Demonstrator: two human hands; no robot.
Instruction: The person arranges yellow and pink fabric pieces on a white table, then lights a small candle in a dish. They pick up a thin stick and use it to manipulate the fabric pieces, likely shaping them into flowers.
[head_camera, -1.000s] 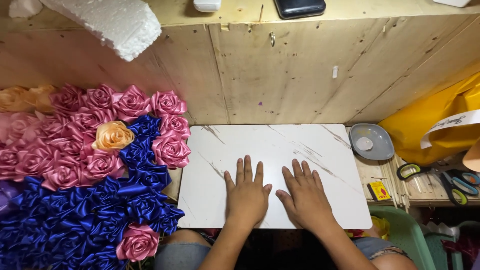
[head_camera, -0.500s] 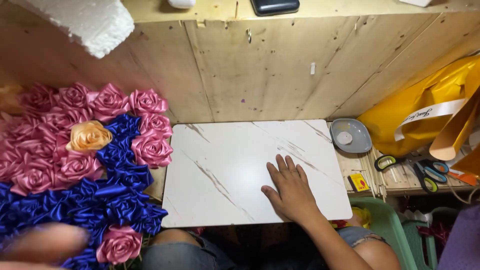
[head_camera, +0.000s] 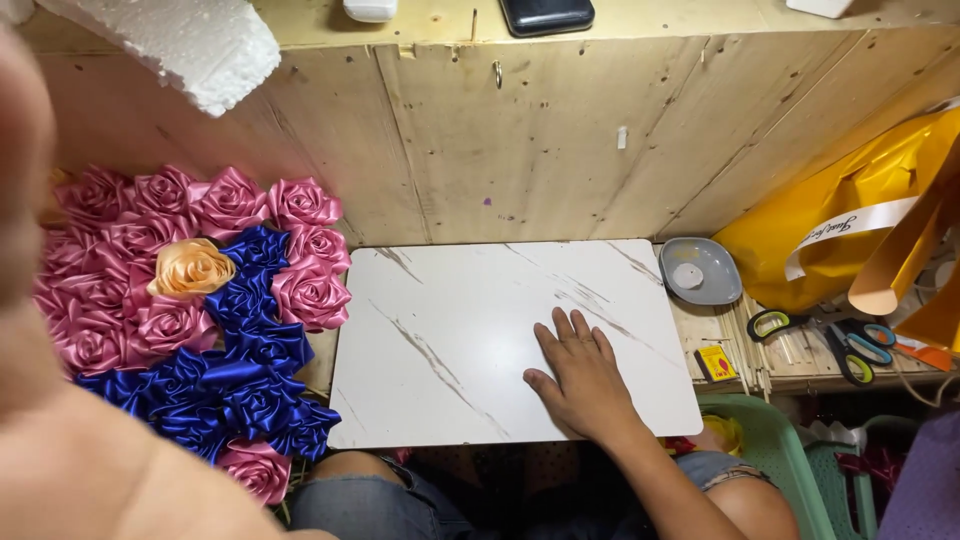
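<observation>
The person's right hand (head_camera: 582, 378) lies palm down on a white rectangular board with brown marble-like veins (head_camera: 470, 330), fingers stretched out flat and a little spread, holding nothing. The board rests across the person's lap, its far edge against a wall of pale plywood panels (head_camera: 520, 140), and the hand sits on its near right part, close to the near edge. The left hand (head_camera: 60, 400) is raised very close to the camera at the left side of the view, so blurred that it cannot be told whether its fingers are open or closed, or whether it holds anything. Just left of the board lies a heap of satin ribbon roses: pink ribbon roses (head_camera: 160, 250) at the far side, dark blue ribbon roses (head_camera: 235, 370) nearer the person, and one peach-coloured ribbon rose (head_camera: 190, 268) among the pink ones. A block of white foam (head_camera: 180, 40) juts out at the upper left. Just beyond the board's far right corner sits a small grey dish (head_camera: 700, 270) on a low shelf, and farther right on the same shelf lie scissors with green and black handles (head_camera: 825, 335) and a small yellow box (head_camera: 716, 362). A yellow glossy plastic bag (head_camera: 840, 210) fills the right side near the wall. Below the shelf stands a green plastic stool (head_camera: 770, 440), beside the person's knee.
</observation>
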